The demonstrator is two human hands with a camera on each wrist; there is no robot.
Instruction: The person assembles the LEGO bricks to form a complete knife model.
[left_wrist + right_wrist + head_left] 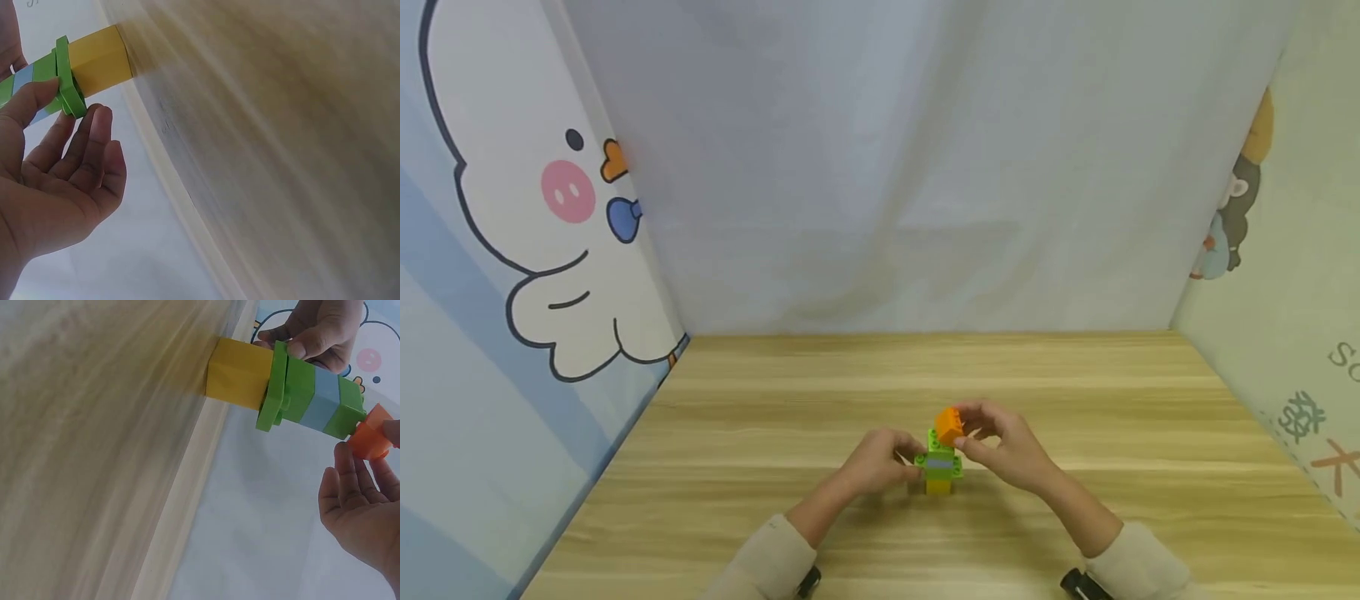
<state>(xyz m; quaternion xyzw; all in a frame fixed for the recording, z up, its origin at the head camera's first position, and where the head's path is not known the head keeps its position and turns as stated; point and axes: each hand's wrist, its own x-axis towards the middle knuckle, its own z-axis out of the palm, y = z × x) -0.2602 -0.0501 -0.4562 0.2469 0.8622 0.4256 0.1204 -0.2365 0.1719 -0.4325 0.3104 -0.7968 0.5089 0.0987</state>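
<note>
A small tower of toy building bricks stands upright on the table: a yellow block (937, 487) at the bottom, a wider flat green plate (272, 387) over it, then a green brick with a light blue band (320, 400). My left hand (880, 461) pinches one end of the green plate between thumb and fingers, as the left wrist view shows. Its other fingers are loosely bent. At the tower's top, my right hand (1011, 450) pinches an orange brick (949, 427). This brick is tilted against the top studs; whether it is joined cannot be told.
The wood-grain table (760, 392) runs back to a pale grey curtain (820, 208). A printed cartoon panel (497, 233) borders the left side, and a pale green printed panel (1292, 333) the right. Dark straps (1084, 585) sit by the sleeves.
</note>
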